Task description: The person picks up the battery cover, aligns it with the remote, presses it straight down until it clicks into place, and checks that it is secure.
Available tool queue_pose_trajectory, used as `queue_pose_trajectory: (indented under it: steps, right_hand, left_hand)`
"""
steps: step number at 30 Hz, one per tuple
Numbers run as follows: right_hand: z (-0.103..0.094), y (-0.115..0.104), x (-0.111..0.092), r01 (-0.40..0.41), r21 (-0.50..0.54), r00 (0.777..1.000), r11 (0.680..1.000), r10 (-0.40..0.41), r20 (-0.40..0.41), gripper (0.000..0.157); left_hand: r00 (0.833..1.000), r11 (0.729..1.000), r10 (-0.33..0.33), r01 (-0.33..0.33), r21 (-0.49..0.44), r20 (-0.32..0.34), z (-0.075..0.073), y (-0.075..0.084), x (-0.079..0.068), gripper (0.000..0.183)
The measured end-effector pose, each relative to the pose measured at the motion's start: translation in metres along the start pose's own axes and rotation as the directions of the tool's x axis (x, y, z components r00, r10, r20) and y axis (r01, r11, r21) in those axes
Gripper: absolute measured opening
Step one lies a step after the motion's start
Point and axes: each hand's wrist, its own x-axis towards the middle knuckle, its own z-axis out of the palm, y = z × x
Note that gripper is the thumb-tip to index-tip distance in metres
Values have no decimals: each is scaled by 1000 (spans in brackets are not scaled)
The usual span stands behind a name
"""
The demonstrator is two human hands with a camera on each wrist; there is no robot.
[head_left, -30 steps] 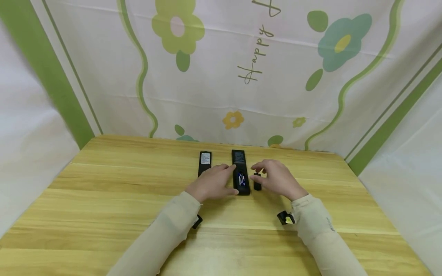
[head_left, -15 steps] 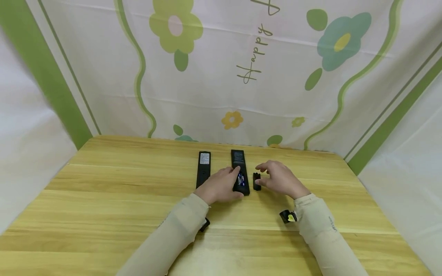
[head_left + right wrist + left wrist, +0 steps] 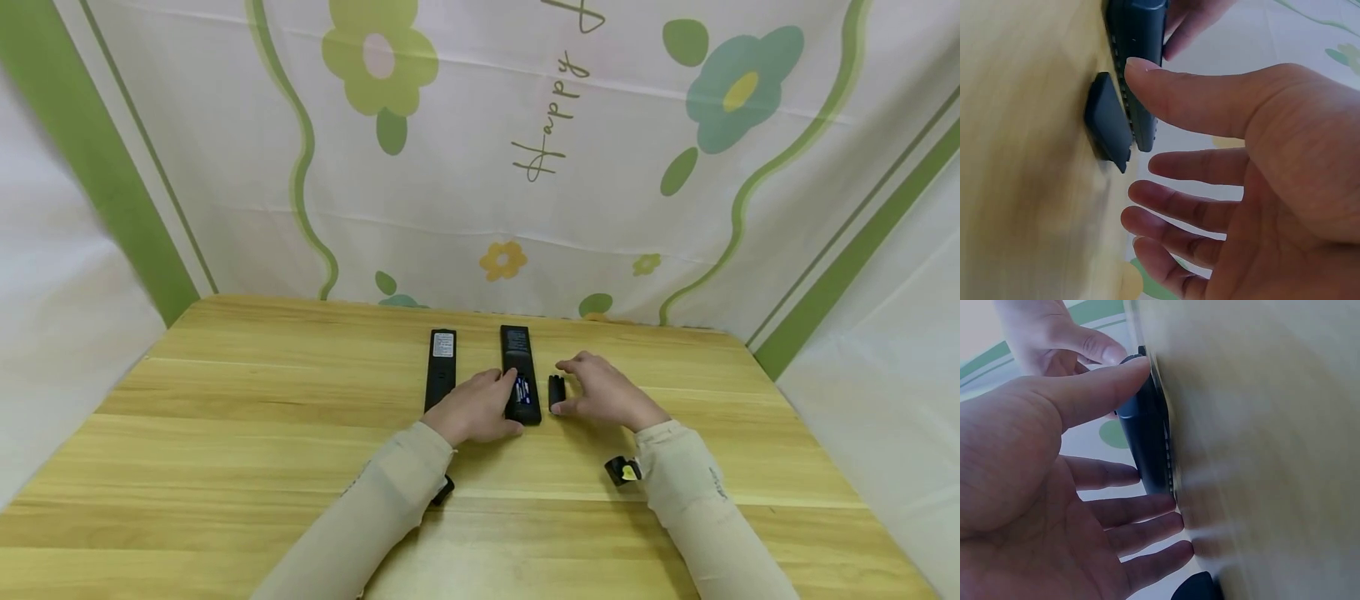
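Note:
A black remote control lies back side up, its battery bay uncovered and batteries showing inside. My left hand reaches over its near left part, thumb by the near end and fingers fairly straight along the side; the left wrist view shows the remote's dark body at these fingertips. Right of the remote lies its small black battery cover, flat on the table in the right wrist view. My right hand spreads around the cover, thumb by its near end, fingers beyond its far end.
A second black remote control with a white label lies to the left, partly behind my left hand. The wooden table ends at a flowered curtain. Black wrist devices sit under both forearms.
My left hand has shifted right, nearer to the opened remote, uncovering more of the other remote. My right thumb has come down towards the cover's near end.

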Motion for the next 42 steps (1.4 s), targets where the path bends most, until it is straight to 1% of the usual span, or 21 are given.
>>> queue_pose_trajectory:
  steps: [4, 7, 9, 14, 23, 31, 38, 42]
  right_hand:
    - [3, 1, 1, 2, -2, 1000, 1000, -2, 21, 77]
    - [6, 3, 3, 12, -11, 1000, 1000, -12, 28, 79]
    - [8, 4, 4, 3, -11, 999, 1000, -3, 34, 79]
    - [10, 3, 4, -28, 10, 998, 1000, 28, 54, 78]
    - [9, 2, 4, -31, 22, 998, 999, 30, 61, 76]
    - [9, 2, 5, -18, 14, 998, 1000, 17, 53, 68]
    - [9, 3, 4, 7, 0, 1000, 1000, -7, 0, 66]
    - [9, 4, 6, -2, 28, 1000, 1000, 2, -15, 64]
  left_hand:
    - [1000, 1000, -3, 3, 6, -5, 1, 0, 0, 82]
    - [1000, 1000, -8, 8, 9, -8, 1, 0, 0, 81]
    - [1000, 1000, -9, 9, 9, -8, 2, 0, 1, 80]
    - [1000, 1000, -3, 3, 4, -11, 1, 0, 1, 80]
    - [1000, 1000, -10, 10, -9, 1, -1, -2, 2, 86]
    - [1000, 1000, -14, 14, -9, 9, 0, -4, 3, 82]
    - [1000, 1000, -18, 18, -1, 13, 0, -4, 4, 82]
    - [1000, 1000, -23, 23, 2, 12, 0, -3, 4, 81]
